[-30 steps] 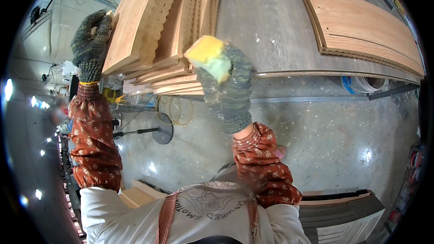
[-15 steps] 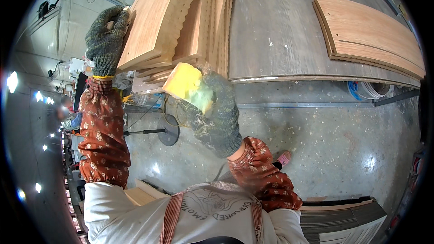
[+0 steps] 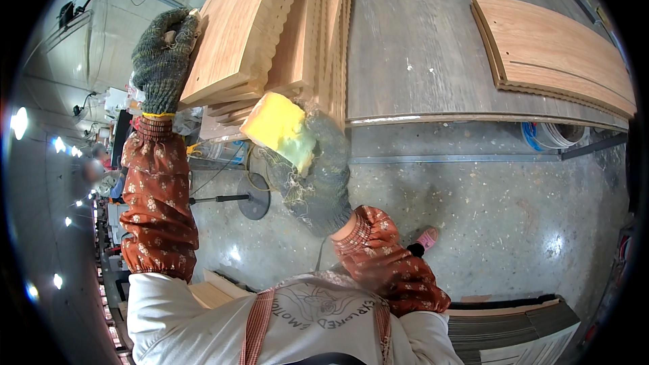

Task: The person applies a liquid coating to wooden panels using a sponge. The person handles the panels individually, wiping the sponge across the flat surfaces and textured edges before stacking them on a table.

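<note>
My left hand (image 3: 162, 61), in a dark knitted glove, has its fingers curled at the left edge of the top wooden panel (image 3: 233, 34) and grips it. That panel lies on a fanned stack of panels (image 3: 291, 61) with scalloped edges. My right hand (image 3: 318, 179), in a frayed grey glove, is closed round a yellow sponge-like block (image 3: 274, 122) with a pale green patch. The block is just in front of the stack's near end; whether it touches the panels I cannot tell. My right palm and some fingers are hidden behind the block.
The stack rests on a grey worktable (image 3: 412, 47). More panels (image 3: 547, 47) lie at its right. Below the table's front edge are a coiled hose (image 3: 558, 135) and a round stand base (image 3: 255, 196) on the floor. Dark boards (image 3: 507, 328) are stacked at the lower right.
My right hand has shifted slightly left and down with the yellow block. My left hand keeps its hold at the panel's edge, and the whole view has moved slightly.
</note>
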